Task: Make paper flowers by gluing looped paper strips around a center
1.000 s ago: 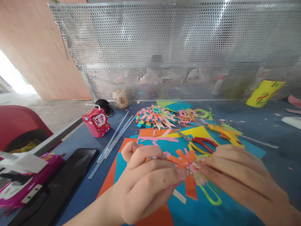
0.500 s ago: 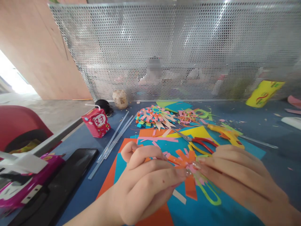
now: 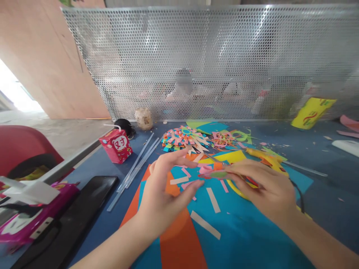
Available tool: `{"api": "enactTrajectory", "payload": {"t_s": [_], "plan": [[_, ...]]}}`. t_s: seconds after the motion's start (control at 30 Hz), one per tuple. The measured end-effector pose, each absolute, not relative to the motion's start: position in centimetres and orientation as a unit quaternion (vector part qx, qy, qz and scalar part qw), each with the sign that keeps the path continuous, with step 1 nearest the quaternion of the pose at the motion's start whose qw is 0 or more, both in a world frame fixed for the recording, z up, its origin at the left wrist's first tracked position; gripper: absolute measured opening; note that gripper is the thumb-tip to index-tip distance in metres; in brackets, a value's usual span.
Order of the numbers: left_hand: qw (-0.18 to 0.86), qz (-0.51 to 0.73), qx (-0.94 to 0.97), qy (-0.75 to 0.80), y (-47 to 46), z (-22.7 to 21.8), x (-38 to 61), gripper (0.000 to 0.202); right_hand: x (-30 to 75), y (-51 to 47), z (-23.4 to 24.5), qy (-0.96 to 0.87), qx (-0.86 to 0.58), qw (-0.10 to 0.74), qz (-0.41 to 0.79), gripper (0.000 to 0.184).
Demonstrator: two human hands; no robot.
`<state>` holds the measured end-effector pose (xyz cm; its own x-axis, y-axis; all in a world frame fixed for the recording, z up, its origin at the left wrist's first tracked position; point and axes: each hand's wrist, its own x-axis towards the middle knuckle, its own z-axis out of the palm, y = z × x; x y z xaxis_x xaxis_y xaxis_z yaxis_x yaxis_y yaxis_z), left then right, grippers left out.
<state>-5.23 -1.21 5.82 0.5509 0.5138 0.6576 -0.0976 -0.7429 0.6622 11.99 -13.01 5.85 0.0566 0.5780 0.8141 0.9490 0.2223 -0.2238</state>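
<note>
My right hand (image 3: pixel 263 188) is closed in a pinch on a small paper flower (image 3: pixel 212 173) made of pink, green and orange strips, held just above the blue paper sheet (image 3: pixel 246 239). My left hand (image 3: pixel 165 186) hovers to the left of the flower with finger and thumb spread, holding nothing. Loose pale paper strips (image 3: pixel 213 200) lie on the blue sheet between and below the hands. An orange sheet (image 3: pixel 179 243) lies under my left wrist. The scissors (image 3: pixel 209 156) lie partly hidden under my right hand.
A finished multicoloured paper flower (image 3: pixel 183 137) and paper scraps lie at the back. On the left are a red juice carton (image 3: pixel 116 145), clear sticks (image 3: pixel 137 166), a black phone (image 3: pixel 84 205) and a pink bag (image 3: pixel 25 224). A yellow glue gun (image 3: pixel 266 157) lies right. A mesh screen (image 3: pixel 196 59) closes the back.
Both hands have moved away from me. My left hand has let go of the small paper flower and opened; my right hand still holds it. Loose strips now show on the blue sheet.
</note>
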Motion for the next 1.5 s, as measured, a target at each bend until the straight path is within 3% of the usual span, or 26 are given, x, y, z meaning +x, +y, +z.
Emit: {"api": "enactTrajectory", "payload": {"t_s": [0.2, 0.47, 1.5], "plan": [[0.482, 0.388, 0.758, 0.206, -0.5, 5.8, -4.6, 0.040, 12.0, -12.3, 4.7, -0.539, -0.672, 0.508, 0.004, 0.007], [0.538, 0.359, 0.730, 0.220, 0.2, 5.2, -4.1, 0.035, 11.8, -11.9, 4.6, -0.530, -0.690, 0.469, 0.151, 0.015], [0.578, 0.328, 0.707, 0.243, 0.3, 5.4, -4.0, 0.034, 11.5, -11.9, 5.4, -0.571, -0.689, 0.427, 0.132, 0.014]]}}
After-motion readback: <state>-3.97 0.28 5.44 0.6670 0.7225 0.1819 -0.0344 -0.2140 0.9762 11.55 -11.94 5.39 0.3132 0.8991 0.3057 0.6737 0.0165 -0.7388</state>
